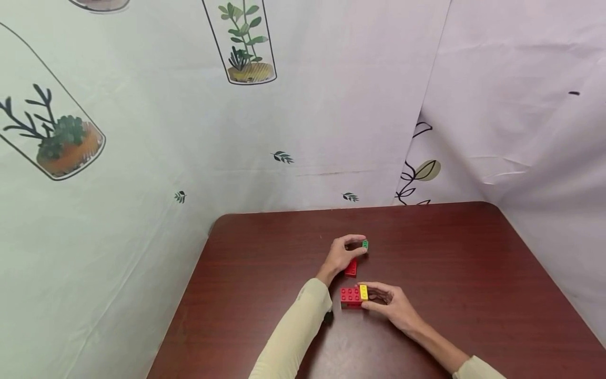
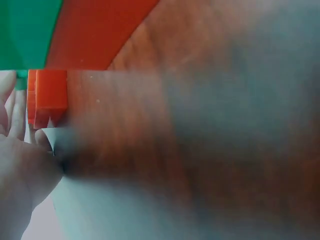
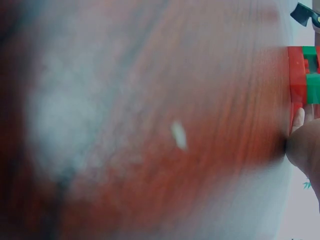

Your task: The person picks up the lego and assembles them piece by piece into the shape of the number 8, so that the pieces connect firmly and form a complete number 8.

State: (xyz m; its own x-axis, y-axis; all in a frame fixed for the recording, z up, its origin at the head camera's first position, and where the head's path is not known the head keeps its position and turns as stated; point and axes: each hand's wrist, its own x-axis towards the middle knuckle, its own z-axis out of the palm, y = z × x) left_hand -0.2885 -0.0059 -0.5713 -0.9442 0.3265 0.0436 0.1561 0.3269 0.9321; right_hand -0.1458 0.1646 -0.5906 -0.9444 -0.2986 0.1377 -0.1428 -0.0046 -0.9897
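A glossy, reddish-brown, wood-grained table (image 1: 454,273) with rounded far corners bears a red brick (image 1: 351,269).

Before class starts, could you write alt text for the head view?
A person's right fingers grip the yellow brick at one end of a red brick assembly; their left fingers pinch a small green brick. A separate red brick lies on the brown table.

Our left grip (image 2: 27,167) holds a green piece (image 2: 21,81), just beside a red brick (image 2: 50,95) that we see against the blurred edge of the counter (image 2: 125,120). A large green surface (image 2: 27,35) adjoins a red surface (image 2: 95,35), both too cropped for us to identify.
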